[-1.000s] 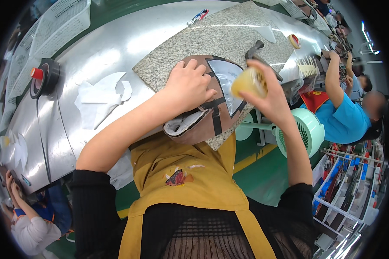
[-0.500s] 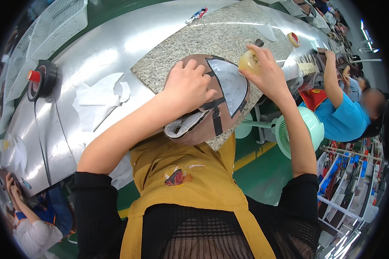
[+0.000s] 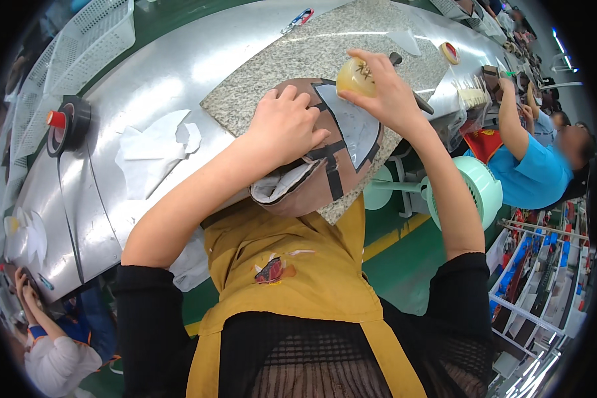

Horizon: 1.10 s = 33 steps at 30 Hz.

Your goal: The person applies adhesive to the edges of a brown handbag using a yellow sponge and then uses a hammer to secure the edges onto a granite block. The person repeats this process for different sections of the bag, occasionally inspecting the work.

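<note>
Nearest the camera, below the granite slab (image 3: 325,60), a yellow apron (image 3: 292,278) over a black top fills the lower frame, and both bare forearms rise from it toward the slab. At the slab's near edge lies a brown shoe upper (image 3: 325,159) with grey panels and black stripes; its near end hangs over the edge and its opening shows a pale lining. The left hand (image 3: 285,126) presses down on the upper with fingers curled, covering its left part, so whether it pinches the material or only pins it cannot be told. Just right of it, over the upper's far end, the right hand (image 3: 385,99) is clenched around a small yellowish rounded object (image 3: 355,76); the fingers hide most of it, and what it is stays unclear. Behind that hand a dark handle (image 3: 411,93) lies on the slab, largely hidden. Left of the slab, on the steel table (image 3: 146,79), lie white paper scraps (image 3: 152,149), and farther left a black tape roll (image 3: 69,123) with a red core. Beyond the slab's left corner stands a white mesh basket (image 3: 73,46), cut off by the rim. Right of the slab, a green fan (image 3: 474,192) sits below the table edge, and past it a person in a blue shirt (image 3: 537,176) works, the hands too small to read.
</note>
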Motion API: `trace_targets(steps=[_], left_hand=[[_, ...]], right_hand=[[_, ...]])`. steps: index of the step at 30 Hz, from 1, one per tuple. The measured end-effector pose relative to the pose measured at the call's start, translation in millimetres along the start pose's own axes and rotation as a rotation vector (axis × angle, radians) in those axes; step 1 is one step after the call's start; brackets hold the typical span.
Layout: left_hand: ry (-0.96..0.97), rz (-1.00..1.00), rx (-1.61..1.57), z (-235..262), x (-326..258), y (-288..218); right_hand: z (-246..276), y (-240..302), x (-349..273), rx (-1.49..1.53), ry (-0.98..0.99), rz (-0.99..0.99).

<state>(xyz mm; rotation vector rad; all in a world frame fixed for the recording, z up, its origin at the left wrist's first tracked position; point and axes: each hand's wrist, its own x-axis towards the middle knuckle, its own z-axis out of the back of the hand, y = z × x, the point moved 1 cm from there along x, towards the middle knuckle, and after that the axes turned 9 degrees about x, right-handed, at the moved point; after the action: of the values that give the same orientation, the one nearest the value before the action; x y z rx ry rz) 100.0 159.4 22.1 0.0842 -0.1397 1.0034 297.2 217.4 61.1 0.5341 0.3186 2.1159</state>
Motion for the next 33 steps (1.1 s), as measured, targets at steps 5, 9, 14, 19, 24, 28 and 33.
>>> trace_targets(steps=[5,9,14,19,24,28,33], left_hand=[[0.011,0.01,0.006,0,-3,1],[0.011,0.018,0.02,1,-4,1],[0.004,0.005,-0.001,-1,-1,0],[0.015,0.014,0.003,0,-1,0],[-0.008,0.024,0.036,-1,-5,0],[-0.016,0.003,0.024,-1,-5,-1],[-0.017,0.01,0.019,-1,-1,-2]], right_hand=[[29,25,-36,0.101,0.332,-0.2],[40,27,-57,0.242,0.402,-0.231],[17,14,-10,0.186,0.061,-0.08],[12,16,-7,0.091,0.232,-0.179],[34,37,-57,0.293,0.481,-0.246],[39,16,-47,0.419,0.173,-0.215],[16,3,-8,0.05,-0.003,-0.03]])
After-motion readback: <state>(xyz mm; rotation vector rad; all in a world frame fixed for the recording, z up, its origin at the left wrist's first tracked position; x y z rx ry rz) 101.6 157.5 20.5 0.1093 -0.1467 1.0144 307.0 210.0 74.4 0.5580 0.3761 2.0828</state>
